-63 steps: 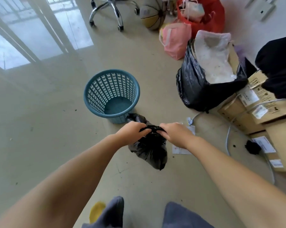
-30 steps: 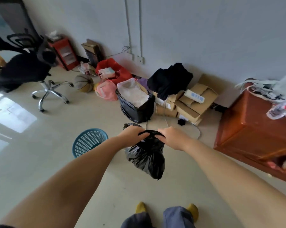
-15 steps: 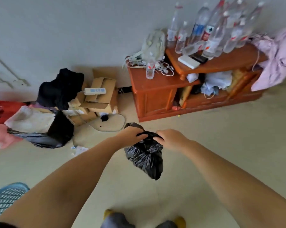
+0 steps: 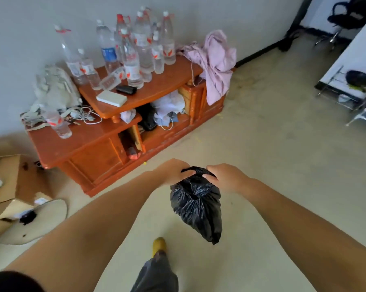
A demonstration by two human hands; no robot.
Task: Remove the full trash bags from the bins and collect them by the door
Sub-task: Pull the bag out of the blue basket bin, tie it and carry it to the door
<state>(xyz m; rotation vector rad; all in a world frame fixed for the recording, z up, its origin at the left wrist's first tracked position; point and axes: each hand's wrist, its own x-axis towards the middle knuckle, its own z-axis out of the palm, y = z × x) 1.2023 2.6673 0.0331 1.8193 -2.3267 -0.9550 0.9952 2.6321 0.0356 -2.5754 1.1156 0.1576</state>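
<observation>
Head view, looking down and forward. A pale floor (image 4: 283,165) fills most of the field. Against the grey wall stands a low orange-brown wooden cabinet (image 4: 89,144), stepped in two levels; its upper shelf carries a cluster of clear plastic bottles (image 4: 135,49), and a pink cloth (image 4: 215,60) hangs over its right end. Cardboard boxes (image 4: 7,186) lie at the left edge.

Two bare forearms reach in from the bottom corners and meet at centre. Between them hangs the black trash bag (image 4: 197,205), clear of the floor and in front of the cabinet. Its long axis runs nearly vertical, leaning slightly to the right toward the bottom: the gathered neck points up into the hands, and the tapered lower tip points down. The left hand (image 4: 173,171) has its fingers curled round the left side of the neck; the right hand (image 4: 224,178) pinches the right side with curled fingers. A yellow shoe (image 4: 159,244) and a grey trouser leg (image 4: 154,275) show below the bag.

Compared with the frame half a second earlier, the grip of both hands and the bag's hanging attitude are unchanged. The view has swung rightward: the cabinet now sits left of centre, the large black bag and blue basket have left the field, and a metal rack (image 4: 350,91) has appeared at the right edge.
</observation>
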